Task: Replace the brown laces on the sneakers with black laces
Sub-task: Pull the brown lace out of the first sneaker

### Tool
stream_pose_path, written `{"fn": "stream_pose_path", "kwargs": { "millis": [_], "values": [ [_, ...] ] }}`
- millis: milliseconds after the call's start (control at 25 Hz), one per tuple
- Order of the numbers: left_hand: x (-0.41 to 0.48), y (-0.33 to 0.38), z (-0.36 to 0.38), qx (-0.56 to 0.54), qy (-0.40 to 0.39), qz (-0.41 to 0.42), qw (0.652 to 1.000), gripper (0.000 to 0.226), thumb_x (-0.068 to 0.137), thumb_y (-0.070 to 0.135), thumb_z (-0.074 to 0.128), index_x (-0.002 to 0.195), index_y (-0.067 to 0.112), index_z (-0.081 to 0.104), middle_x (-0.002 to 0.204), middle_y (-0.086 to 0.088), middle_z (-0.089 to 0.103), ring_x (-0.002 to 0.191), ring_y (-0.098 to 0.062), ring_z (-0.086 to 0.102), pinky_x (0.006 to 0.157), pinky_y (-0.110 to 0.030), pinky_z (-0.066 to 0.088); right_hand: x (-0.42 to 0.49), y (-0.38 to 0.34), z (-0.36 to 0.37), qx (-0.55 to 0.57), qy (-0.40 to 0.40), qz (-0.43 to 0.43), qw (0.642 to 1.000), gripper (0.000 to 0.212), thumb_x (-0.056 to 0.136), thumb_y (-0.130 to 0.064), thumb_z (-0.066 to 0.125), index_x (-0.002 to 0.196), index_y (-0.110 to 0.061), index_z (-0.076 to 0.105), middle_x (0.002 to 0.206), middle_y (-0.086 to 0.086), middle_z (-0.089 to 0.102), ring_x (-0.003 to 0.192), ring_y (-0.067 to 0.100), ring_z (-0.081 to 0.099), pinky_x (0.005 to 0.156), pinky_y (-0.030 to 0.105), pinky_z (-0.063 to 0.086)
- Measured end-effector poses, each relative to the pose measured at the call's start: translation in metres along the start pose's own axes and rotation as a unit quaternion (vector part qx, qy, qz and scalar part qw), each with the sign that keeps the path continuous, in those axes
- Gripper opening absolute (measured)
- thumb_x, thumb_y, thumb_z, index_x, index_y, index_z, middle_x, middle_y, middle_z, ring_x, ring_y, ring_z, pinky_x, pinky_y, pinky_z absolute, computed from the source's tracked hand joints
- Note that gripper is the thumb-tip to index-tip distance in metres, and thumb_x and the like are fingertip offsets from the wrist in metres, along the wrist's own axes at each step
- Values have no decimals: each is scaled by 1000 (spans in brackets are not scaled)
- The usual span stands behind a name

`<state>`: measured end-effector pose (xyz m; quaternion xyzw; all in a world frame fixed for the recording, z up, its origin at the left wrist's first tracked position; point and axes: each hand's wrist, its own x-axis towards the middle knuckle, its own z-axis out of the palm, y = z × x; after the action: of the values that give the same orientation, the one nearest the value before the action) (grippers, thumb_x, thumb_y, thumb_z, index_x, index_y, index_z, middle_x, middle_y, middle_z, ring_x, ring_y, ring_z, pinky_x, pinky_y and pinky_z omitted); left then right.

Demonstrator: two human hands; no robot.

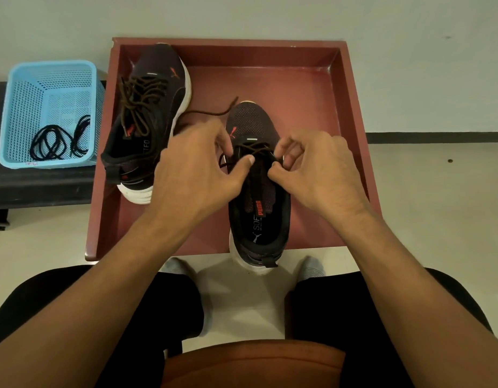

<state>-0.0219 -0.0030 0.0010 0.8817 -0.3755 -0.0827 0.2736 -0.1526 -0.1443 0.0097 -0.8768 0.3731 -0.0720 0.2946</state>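
Two dark sneakers lie in a red-brown tray (303, 79). The near sneaker (259, 208) points away from me and is almost unlaced; its brown lace (211, 112) crosses only near the toe and trails off to the left. My left hand (197, 169) pinches that lace at the left eyelets. My right hand (317, 169) pinches it at the right eyelets. The far sneaker (150, 119) lies at the tray's left, tilted, with its brown lace (138, 99) loose but threaded. Black laces (60, 141) lie coiled in a blue basket (21, 113).
The blue basket rests on a dark low bench (38, 186) left of the tray. My knees in black trousers and my socked feet (312, 268) are at the tray's near edge. A pale wall rises behind the tray.
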Motion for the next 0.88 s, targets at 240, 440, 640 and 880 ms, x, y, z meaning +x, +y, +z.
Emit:
{"fn": "stream_pose_path", "kwargs": {
  "millis": [240, 440, 640, 880],
  "values": [
    [-6, 5, 5, 80, -26, -57, 995, 36, 85, 66, 68, 81, 30, 73, 69, 7, 65, 73, -21, 65, 61, -33, 52, 1, -9, 14, -65, -26, -100, 993, 39, 96, -17, 65, 126, -42, 72, 110, -10, 48, 95, 7, 52, 68, 17, 45],
    [-6, 6, 6, 48, -22, -39, 998, 27, 92, 47, 64, 83, 25, 76, 65, 6, 64, 67, -22, 63, 56, -35, 53, 5, -13, 24, -77, -3, -121, 990, 27, 95, -38, 74, 122, -34, 75, 112, -6, 49, 106, 12, 50, 78, 27, 49],
    [-2, 4, 4, 4, -39, -72, 997, 25, 90, 42, 69, 78, 21, 76, 62, 7, 65, 68, -21, 66, 62, -41, 60, 8, -14, 25, -80, 28, -116, 990, 15, 89, -45, 78, 101, -36, 75, 100, -10, 48, 99, 10, 49, 70, 22, 40],
    [0, -1, 3, -11, -43, -79, 996, 23, 90, 42, 72, 75, 24, 76, 58, 11, 63, 68, -20, 67, 66, -41, 61, 22, 17, -6, -3, 80, -29, 996, 10, 87, -43, 81, 93, -35, 78, 94, -9, 60, 80, 3, 52, 66, 19, 38]
  ]
}}
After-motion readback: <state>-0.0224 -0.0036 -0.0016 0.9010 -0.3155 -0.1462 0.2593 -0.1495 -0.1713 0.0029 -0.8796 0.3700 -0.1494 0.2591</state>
